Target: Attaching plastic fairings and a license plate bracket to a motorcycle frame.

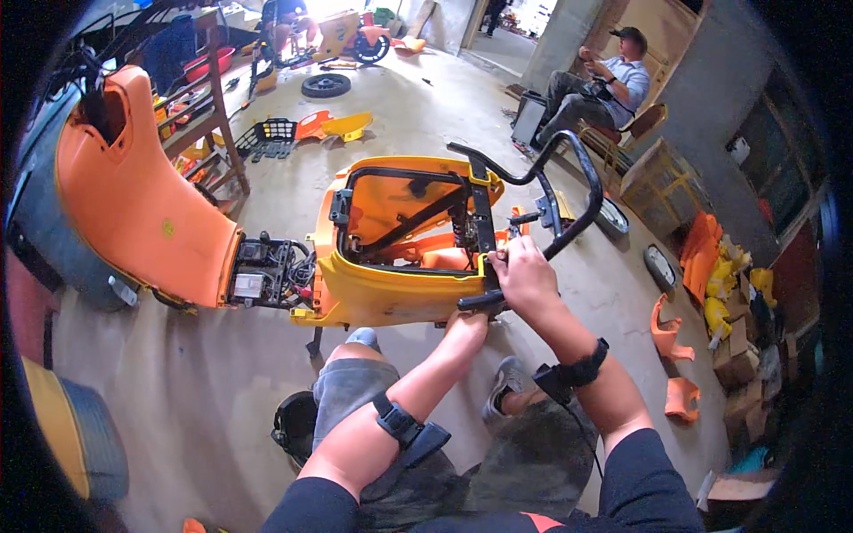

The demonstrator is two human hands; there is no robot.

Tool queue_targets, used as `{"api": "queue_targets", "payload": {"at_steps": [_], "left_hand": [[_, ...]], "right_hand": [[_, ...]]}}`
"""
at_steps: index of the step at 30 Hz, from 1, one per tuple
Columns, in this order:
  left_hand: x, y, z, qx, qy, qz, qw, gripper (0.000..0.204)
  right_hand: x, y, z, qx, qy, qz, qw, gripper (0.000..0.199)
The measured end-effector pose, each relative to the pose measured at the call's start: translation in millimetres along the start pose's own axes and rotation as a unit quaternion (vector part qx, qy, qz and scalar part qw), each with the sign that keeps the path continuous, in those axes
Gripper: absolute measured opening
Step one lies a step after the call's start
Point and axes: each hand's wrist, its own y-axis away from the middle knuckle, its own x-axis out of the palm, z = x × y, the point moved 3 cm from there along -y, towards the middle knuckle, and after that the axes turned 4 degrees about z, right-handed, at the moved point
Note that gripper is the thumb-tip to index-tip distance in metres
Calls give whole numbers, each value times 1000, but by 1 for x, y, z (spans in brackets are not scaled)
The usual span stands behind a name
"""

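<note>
A partly stripped scooter stands before me, with an orange-and-yellow rear body [391, 298] around an open bay. A bent black tube rack [586, 169] rises from its rear end. My right hand [526, 274] is at the rack's base, thumb and fingers pinched together at the body's rear corner; what they hold is too small to make out. My left hand [468, 325] reaches beneath the near black rack end [482, 302], its fingers hidden behind the body. Exposed wiring and a silver box [251, 285] lie between the rear body and the orange front footboard panel [147, 195].
A person [613, 84] sits on a chair at the back right. Orange panels [673, 329] and cardboard boxes [736, 355] lie along the right side. A wheel [326, 85], a black basket [267, 138] and a yellow panel [348, 125] are on the floor beyond the scooter.
</note>
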Motion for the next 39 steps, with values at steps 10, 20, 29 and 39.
{"api": "queue_targets", "payload": {"at_steps": [10,20,29,39], "left_hand": [[-2,-5,4,-40,65,72,995,36],[-1,-3,3,-68,40,53,996,36],[0,-12,9,-1,63,72,995,40],[-3,4,-3,-87,52,19,995,43]], "right_hand": [[-12,5,-15,-186,-149,-50,970,24],[-12,5,-4,-87,-29,-58,994,23],[-7,3,-12,-155,-176,-41,971,16],[-19,6,-8,-133,-140,-93,977,20]]}}
